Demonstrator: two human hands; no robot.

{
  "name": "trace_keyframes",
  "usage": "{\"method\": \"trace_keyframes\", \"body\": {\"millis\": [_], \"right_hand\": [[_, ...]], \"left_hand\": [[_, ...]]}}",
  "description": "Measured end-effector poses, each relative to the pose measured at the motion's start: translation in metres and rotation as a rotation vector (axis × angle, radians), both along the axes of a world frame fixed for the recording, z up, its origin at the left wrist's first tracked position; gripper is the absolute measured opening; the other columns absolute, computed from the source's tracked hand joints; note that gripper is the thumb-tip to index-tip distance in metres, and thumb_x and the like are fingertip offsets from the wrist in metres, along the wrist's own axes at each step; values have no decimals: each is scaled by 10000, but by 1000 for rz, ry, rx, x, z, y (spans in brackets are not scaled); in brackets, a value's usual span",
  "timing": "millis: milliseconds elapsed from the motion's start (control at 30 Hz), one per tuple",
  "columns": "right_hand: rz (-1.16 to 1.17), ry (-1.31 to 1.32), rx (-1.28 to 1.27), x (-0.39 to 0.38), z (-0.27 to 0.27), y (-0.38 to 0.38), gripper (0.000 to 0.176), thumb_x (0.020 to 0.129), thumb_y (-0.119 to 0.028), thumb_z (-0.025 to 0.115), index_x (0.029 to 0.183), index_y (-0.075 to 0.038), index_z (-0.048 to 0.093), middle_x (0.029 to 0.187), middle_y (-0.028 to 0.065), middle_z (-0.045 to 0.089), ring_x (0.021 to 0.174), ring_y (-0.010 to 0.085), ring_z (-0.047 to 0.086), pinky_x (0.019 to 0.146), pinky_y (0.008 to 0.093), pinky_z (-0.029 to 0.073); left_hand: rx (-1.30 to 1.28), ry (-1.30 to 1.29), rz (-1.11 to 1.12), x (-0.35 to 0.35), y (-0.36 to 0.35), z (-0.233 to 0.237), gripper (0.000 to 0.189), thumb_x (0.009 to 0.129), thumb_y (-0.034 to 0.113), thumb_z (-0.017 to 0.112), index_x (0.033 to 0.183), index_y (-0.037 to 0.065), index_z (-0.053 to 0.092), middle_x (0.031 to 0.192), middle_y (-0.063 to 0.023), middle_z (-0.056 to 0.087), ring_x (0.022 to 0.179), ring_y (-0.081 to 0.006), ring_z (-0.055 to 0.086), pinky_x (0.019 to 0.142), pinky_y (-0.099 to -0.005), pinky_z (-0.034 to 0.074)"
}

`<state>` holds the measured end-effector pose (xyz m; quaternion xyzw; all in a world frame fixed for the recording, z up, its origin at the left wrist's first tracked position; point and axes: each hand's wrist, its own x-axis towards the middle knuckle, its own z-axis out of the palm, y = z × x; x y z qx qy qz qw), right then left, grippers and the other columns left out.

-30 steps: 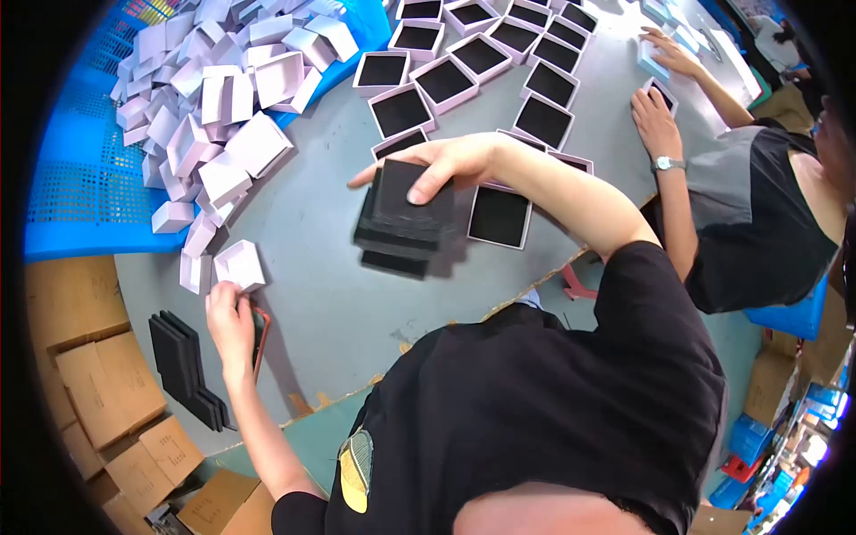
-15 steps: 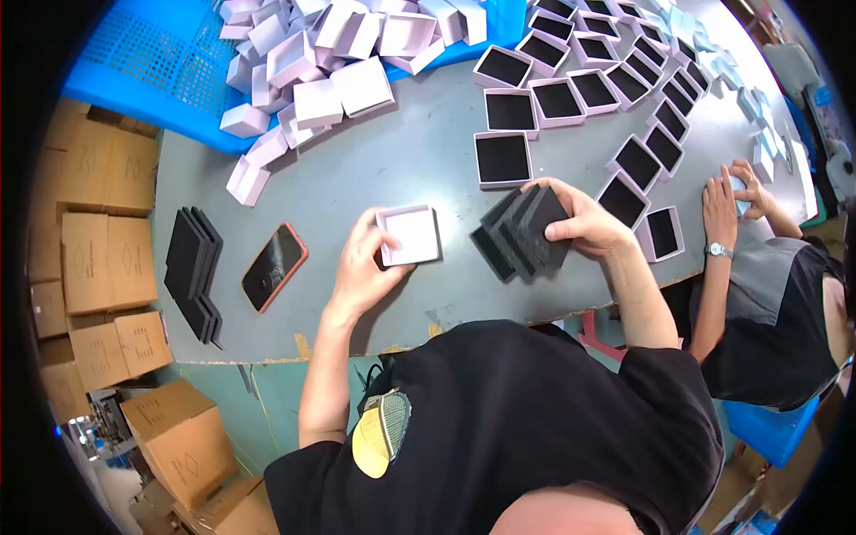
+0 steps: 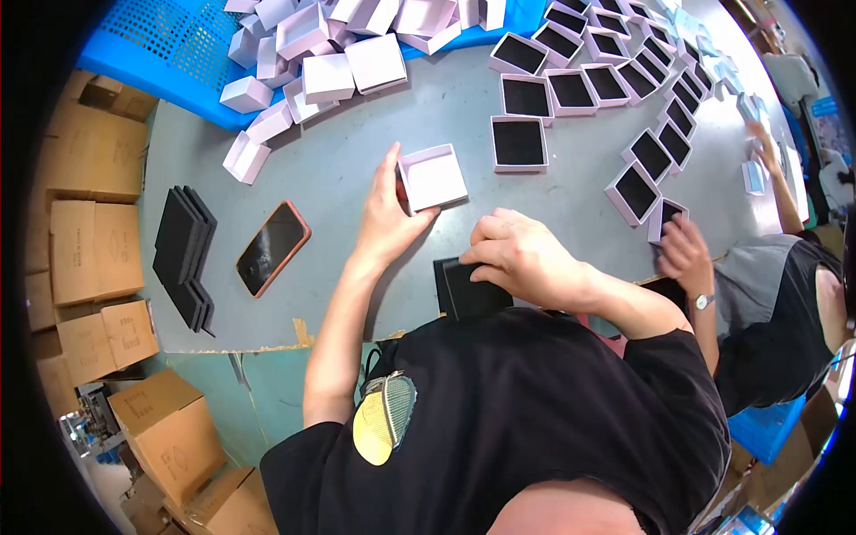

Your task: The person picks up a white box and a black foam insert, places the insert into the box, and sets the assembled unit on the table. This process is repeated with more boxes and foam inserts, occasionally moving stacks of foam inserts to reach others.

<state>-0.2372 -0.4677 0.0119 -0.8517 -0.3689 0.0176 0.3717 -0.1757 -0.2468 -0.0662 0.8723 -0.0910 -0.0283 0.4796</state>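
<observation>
My left hand [image 3: 389, 214] grips a small white open box [image 3: 434, 176] by its left side, thumb along the near edge and fingers behind. The inside of the box is plain white. My right hand [image 3: 526, 254] is bent over a small stack of black foam pads [image 3: 468, 292] at the table's near edge, in front of my shirt. Its thumb and fingers are pinched at the top pad's upper edge. The fingertips are partly hidden.
A phone [image 3: 274, 249] and more black pads [image 3: 185, 250] lie at left. White boxes [image 3: 328, 77] spill from a blue crate [image 3: 160, 53]. Boxes with black inserts [image 3: 519, 144] stand in rows at right. A co-worker's hand [image 3: 685, 250] reaches toward the nearest of these.
The fanned pads have left my raised right hand and now rest near the table edge, with that hand over them. My left hand has shifted the box away from me. The co-worker's hands have separated.
</observation>
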Motion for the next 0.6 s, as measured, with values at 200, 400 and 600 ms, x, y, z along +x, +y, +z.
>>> {"method": "trace_keyframes", "body": {"millis": [200,400,600], "right_hand": [[-187,242,198,67,30,-12,121,757,-50,729,867,-9,700,837,88,673,816,183,637,759,314,503],[-103,-10,-114,22,18,1,421,690,-215,808,1023,-26,632,844,110,620,850,309,602,771,405,493],[-273,240,-134,-12,4,4,368,672,-134,812,967,-10,629,762,103,594,703,290,608,672,372,503]], "left_hand": [[-11,-148,-35,6,-12,-13,1062,583,200,863,1469,38,299,1184,-156,594,866,-262,581,813,-392,496],[9,-221,-19,3,-10,-19,1058,564,201,873,1451,21,326,1161,-146,603,871,-266,578,809,-394,495],[-15,-293,12,2,-16,-24,937,609,230,841,1395,-11,390,1105,-173,605,907,-305,613,814,-401,502]]}}
